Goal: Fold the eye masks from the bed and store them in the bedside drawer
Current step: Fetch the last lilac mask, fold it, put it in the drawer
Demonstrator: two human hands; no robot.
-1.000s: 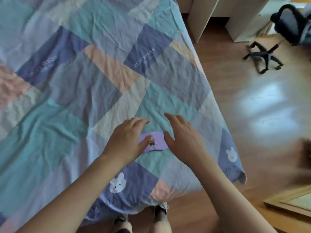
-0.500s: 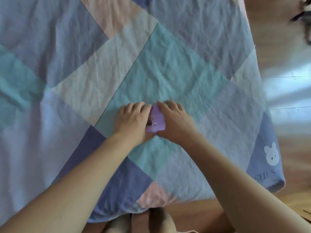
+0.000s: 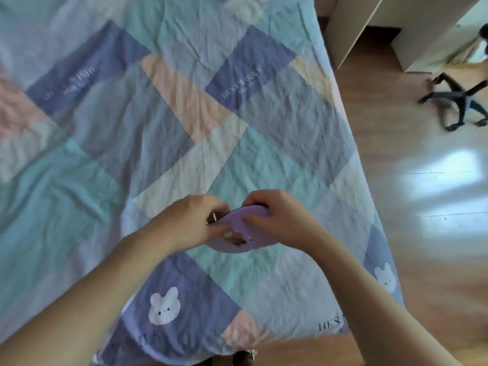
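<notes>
Bedroom, head view only: patchwork quilt point(image 3: 184, 143) covers the bed, wood floor point(image 3: 422, 233) to its right, office chair base point(image 3: 459, 104) and pale furniture point(image 3: 369, 27) at the top right. Bunny print point(image 3: 164, 305) on a blue patch near the bed's near edge, another by the near right corner.

Task status: I count one eye mask point(image 3: 239, 229), lilac, with a small brownish print on the face turned to me. It sits between my hands over the teal patch close to the bed's near edge, toward the right side. Whether it is clear of the quilt or brushing it, I cannot tell. It looks part folded or bunched, a rounded lobe hanging below my fingers, so I judge the fold as in progress, not finished. No other masks visible on the quilt in this frame. Bedside drawer not in view, so nothing shows as stored; the storing step is all left, by my reading.

Hands: my left hand point(image 3: 188, 224) has its fingers curled in, pinching the mask's left edge; a thin pale bit, maybe the strap, pokes out by the knuckles, too small to be sure. My right hand point(image 3: 280, 220) is curled over the mask's upper right part, thumb on the front face, fingers wrapped behind. Both are clamped on the mask, close together, nearly touching across it. Forearms bare.
</notes>
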